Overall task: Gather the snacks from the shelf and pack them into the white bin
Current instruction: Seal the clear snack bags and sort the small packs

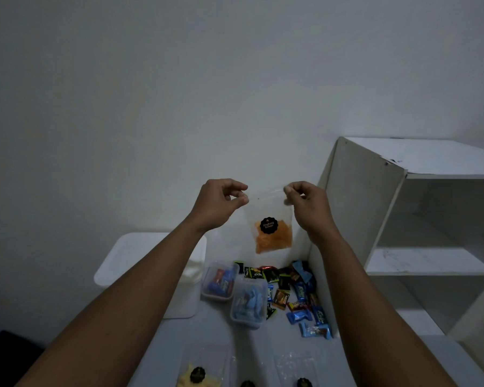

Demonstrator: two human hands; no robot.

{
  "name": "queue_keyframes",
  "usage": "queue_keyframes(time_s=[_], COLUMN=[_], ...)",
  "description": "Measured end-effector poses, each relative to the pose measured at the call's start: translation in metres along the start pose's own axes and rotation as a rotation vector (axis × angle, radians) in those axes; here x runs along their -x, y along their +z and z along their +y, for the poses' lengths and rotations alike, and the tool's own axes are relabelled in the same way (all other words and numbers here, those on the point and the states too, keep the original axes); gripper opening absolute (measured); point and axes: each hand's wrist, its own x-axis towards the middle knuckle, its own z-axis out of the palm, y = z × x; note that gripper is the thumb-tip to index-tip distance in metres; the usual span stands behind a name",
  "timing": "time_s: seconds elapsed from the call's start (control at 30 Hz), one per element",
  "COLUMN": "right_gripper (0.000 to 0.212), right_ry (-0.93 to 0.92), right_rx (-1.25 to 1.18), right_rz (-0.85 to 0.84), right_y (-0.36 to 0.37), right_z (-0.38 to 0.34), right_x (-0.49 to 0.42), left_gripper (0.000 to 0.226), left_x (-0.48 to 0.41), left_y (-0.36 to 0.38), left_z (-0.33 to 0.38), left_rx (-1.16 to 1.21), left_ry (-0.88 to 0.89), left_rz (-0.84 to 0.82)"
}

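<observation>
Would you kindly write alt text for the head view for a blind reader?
The left hand and right hand pinch the top corners of a clear pouch of orange chips, held up before a wall. Below lie loose candies, two tubs and a white bin; a shelf stands at right.

orange chips [274,239], black label [268,225], blue candies [302,291]
</observation>
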Motion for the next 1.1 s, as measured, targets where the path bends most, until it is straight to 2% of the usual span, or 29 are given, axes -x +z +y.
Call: queue_keyframes(time_s=[0.17,0.23,0.27,0.33,0.43,0.6,0.8,0.97,1.1], right_gripper=[0.015,0.014,0.02,0.028,0.015,0.011,0.012,0.028,0.028], right_ry=[-0.001,-0.044,-0.09,-0.189,-0.24,-0.233,-0.21,-0.24,-0.273], right_rx=[0.034,0.15,0.229,0.395,0.585,0.537,0.598,0.693,0.712], right_rz=[-0.013,-0.007,-0.015,-0.087,-0.247,-0.355,-0.453,-0.513,-0.5], right_y=[0.0,0.002,0.003,0.005,0.011,0.019,0.023,0.033,0.035], right_z=[0.0,0.004,0.005,0.003,-0.006,-0.012,-0.017,-0.013,-0.008], right_x=[0.0,-0.002,-0.003,-0.005,-0.007,-0.013,-0.014,-0.01,-0.007], left_gripper=[0.017,0.022,0.025,0.027,0.029,0.028,0.026,0.025,0.027], left_x=[-0.001,-0.001,-0.001,-0.001,0.0,0.005,0.012,0.016,0.015], left_y=[0.002,0.003,0.003,0.003,0.008,0.009,0.008,0.011,0.007], left_z=[0.001,0.004,0.005,0.008,0.011,0.011,0.004,-0.001,-0.003], left_rx=[0.055,0.048,0.038,0.016,0.0,0.129,0.312,0.273,0.235], left_ry=[-0.012,-0.013,-0.01,0.005,0.018,-0.033,-0.165,-0.11,-0.058], left_rz=[0.055,0.017,-0.001,-0.02,-0.042,-0.042,-0.046,-0.012,-0.008])
